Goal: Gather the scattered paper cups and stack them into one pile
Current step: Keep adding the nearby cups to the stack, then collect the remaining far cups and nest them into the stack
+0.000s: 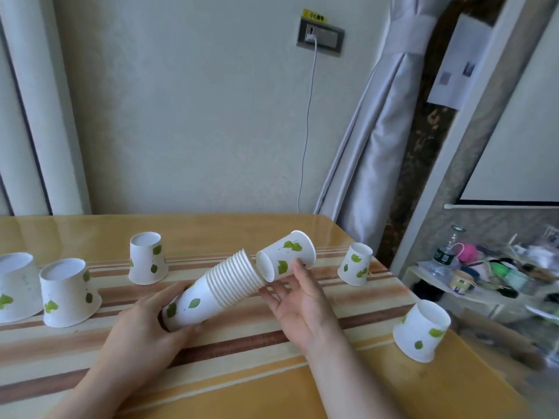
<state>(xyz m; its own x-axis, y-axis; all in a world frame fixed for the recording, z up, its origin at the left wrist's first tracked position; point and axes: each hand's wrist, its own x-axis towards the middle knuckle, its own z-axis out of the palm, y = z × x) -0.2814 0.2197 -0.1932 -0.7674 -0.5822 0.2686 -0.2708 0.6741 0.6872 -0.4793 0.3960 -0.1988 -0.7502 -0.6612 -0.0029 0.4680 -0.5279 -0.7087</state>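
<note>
Head view. The left hand (145,325) grips the closed end of the stack (211,293), fingers and thumb curled round it; the stack is tilted, its open rims pointing up and right, above the striped cloth (242,343) on the counter (348,385). The right hand (298,300), palm up, holds a single cup (286,257) between thumb and fingertips, its base just at the stack's rims; whether they touch cannot be told. Five cups stand upside down on the counter: two close together at the far left (16,287) (69,293), one behind the stack (147,257), one right of the held cup (355,264), and one near the counter's right edge (422,331). Open counter lies in front of both hands and between the hands and the near-right cup. The counter's far edge meets the wall (196,116); a curtain (372,146) hangs beyond its right corner.
</note>
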